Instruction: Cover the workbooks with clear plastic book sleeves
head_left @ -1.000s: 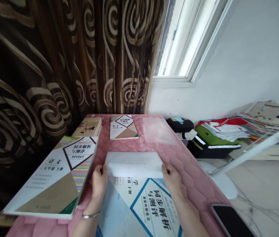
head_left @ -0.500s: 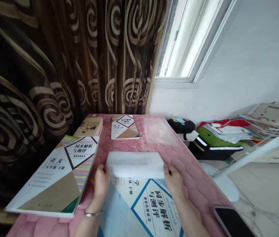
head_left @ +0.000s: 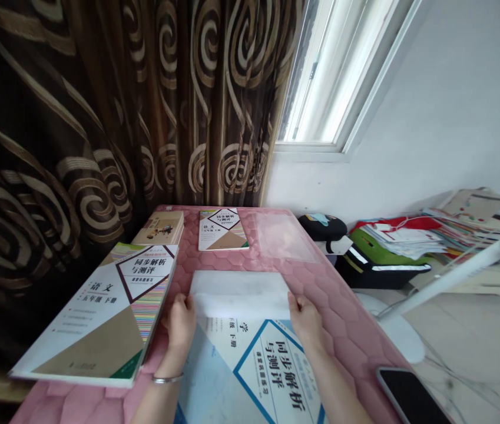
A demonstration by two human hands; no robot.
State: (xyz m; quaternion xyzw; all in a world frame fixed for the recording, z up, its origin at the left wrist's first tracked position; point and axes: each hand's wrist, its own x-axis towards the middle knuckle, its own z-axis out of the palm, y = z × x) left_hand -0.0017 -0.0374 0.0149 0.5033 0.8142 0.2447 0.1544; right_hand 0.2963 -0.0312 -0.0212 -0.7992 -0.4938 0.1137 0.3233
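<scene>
A blue-and-white workbook (head_left: 254, 365) lies on the pink table in front of me, its printed title turned sideways. Across its far end runs a whitish, slightly see-through sheet (head_left: 241, 294), which looks folded over the book's edge. My left hand (head_left: 181, 321), with a silver bangle at the wrist, pinches the sheet's left edge. At the right edge, my right hand (head_left: 305, 321) closes its thumb and fingers on the same sheet. The fingertips are partly hidden. Forearms cover the workbook's near sides.
A large brown-and-white workbook (head_left: 103, 318) lies to the left, with tan books (head_left: 159, 227) behind it. A smaller workbook (head_left: 223, 229) and a clear film (head_left: 285, 235) lie at the back. A phone (head_left: 413, 394) and white lamp (head_left: 448, 282) are on the right.
My right hand has shifted slightly left, still pinching the sheet's edge. My left hand and the workbook look almost the same; the view has moved a little.
</scene>
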